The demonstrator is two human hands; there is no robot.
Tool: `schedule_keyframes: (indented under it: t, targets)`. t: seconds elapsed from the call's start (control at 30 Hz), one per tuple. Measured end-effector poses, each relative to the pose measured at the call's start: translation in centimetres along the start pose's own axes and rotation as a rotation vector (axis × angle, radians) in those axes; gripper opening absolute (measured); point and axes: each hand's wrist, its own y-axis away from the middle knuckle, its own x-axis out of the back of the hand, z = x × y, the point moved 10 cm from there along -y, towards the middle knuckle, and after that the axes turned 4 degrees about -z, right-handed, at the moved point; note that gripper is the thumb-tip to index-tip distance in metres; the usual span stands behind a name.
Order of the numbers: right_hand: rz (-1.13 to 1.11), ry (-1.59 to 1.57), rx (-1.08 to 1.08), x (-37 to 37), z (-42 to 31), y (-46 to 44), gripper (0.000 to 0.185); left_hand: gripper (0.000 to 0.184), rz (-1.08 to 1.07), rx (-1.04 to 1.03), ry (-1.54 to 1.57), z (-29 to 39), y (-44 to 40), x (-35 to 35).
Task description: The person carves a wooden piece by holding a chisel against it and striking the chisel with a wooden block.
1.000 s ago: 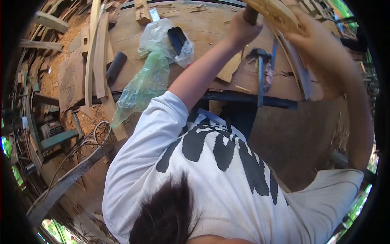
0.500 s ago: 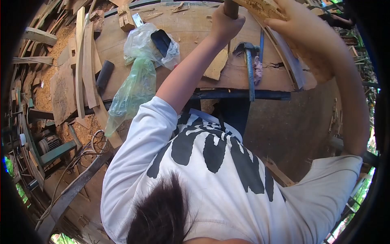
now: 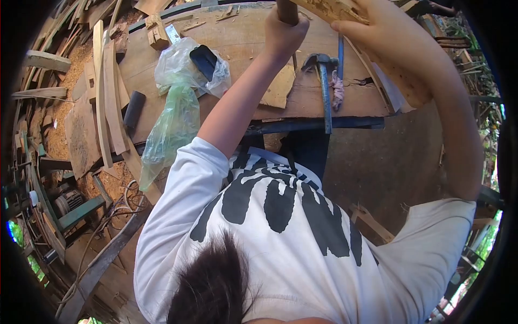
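Note:
My left hand (image 3: 286, 35) is closed round a dark wooden handle (image 3: 287, 12) at the top edge; the handle's far end is out of frame. To its right, my right hand (image 3: 364, 21) grips a long, light wooden piece (image 3: 402, 81), which runs down under my forearm. The thumb rests on its near face, while the other fingers are partly hidden. Below the hands, a hammer (image 3: 325, 92) with a blue shaft lies on the wooden work surface (image 3: 237, 43), beside a pink cloth tie (image 3: 338, 89). A flat yellowish wood piece (image 3: 279, 89) lies left of the hammer.
A clear plastic bag (image 3: 175, 102) with a black object (image 3: 204, 60) lies on the left of the surface. Near it are a dark cylinder (image 3: 134, 109), a notched block (image 3: 157, 32) and long wooden strips (image 3: 112, 97). A motor (image 3: 69, 201) and cables stand at lower left.
The view has shifted, so the bench items appear further left. Both hands keep their holds and appear further left too; more of the long wooden piece shows beneath my right forearm.

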Motion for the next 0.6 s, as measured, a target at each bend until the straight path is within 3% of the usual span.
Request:
schedule_keyframes:
  t: [0.07,0.1,0.17,0.23,0.33,0.4,0.47,0.53,0.57,0.6]
  targets:
    - [0.028,-0.133,0.028,-0.3,0.6,0.5,0.043,0.03,0.247,-0.159,0.146,1.7,1.4,2.2]
    - [0.208,-0.159,0.093,0.4,1.1,1.0,0.04,0.028,0.287,-0.268,-0.083,3.5,2.7,3.4]
    - [0.389,-0.187,0.157,0.4,2.6,2.7,0.038,0.03,0.299,-0.196,-0.039,4.0,5.1,4.4]
    - [0.49,-0.651,-0.042,-0.6,7.3,5.2,0.043,0.032,0.312,-0.118,-0.001,4.0,7.4,5.7]
    - [0.61,-0.966,-0.203,-2.9,11.8,9.1,0.043,0.041,0.208,-0.332,-0.242,7.8,10.6,7.0]
    - [0.677,-1.112,-0.225,-4.8,13.6,11.0,0.043,0.047,-0.094,-0.347,-0.48,10.3,11.2,5.2]
    - [0.731,-1.237,-0.266,-7.1,14.4,12.3,0.042,0.049,-0.144,-0.328,-0.435,10.4,10.9,5.2]
    - [0.723,-1.274,-0.293,-9.2,14.5,13.1,0.041,0.044,-0.428,-0.475,-0.33,11.1,11.2,2.0]
    - [0.722,-1.318,-0.317,-10.5,14.6,13.5,0.044,0.044,-0.408,-0.462,-0.341,11.2,11.1,1.5]
    - [0.721,-1.362,-0.344,-11.8,14.8,14.0,0.047,0.04,-0.559,-0.318,-0.177,10.2,11.0,-0.5]
